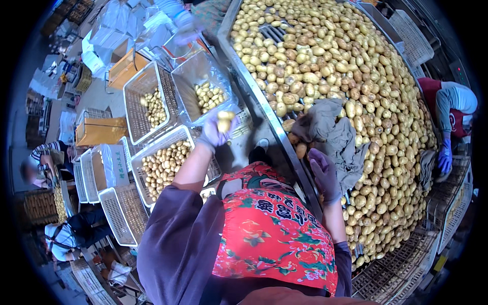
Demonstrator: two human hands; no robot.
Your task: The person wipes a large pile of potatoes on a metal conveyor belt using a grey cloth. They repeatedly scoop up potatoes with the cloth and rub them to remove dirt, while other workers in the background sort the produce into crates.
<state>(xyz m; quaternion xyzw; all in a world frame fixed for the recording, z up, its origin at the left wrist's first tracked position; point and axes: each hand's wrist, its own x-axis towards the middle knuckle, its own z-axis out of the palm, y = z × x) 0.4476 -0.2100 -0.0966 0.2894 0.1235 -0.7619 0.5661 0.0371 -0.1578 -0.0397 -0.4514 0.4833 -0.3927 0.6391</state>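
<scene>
Two pale yellow potatoes (223, 125) rest in my left hand (215, 134), which wears a thin light-purple glove and is closed around them. It is held out to the left, just beside a plastic-lined crate (189, 76) partly filled with potatoes. My right hand (326, 179), gloved the same way, is over the near edge of the sorting table, its fingers apart with nothing visible in them. Beside it lies a crumpled grey cloth (341, 147). A thick layer of potatoes (376, 127) covers the metal-edged table (277, 127).
More potatoes fill a white crate (137, 165) and a beige crate (133, 101) at left. An empty crate (122, 216) stands nearer. Orange bins (101, 131) stand beyond. Across the table, a person in purple gloves (445, 155) works; other people are at far left.
</scene>
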